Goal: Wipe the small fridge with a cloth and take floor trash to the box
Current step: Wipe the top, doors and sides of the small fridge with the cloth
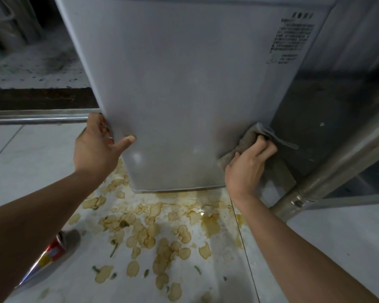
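Note:
A small grey fridge (pixel 184 84) stands on the tiled floor and fills the upper middle of the head view. My left hand (pixel 96 145) grips its lower left edge, thumb on the front face and fingers curled round the side. My right hand (pixel 247 167) holds a grey cloth (pixel 245 141) and presses it against the fridge's lower right corner. A red and yellow drink can (pixel 49 256) lies on its side on the floor at the lower left, partly hidden behind my left forearm.
Brown dried stains (pixel 162 232) with small green bits spread over the tiles below the fridge. A metal pipe (pixel 337 169) slants down at the right beside a dark panel. A metal rail (pixel 35 119) runs along the floor at the left.

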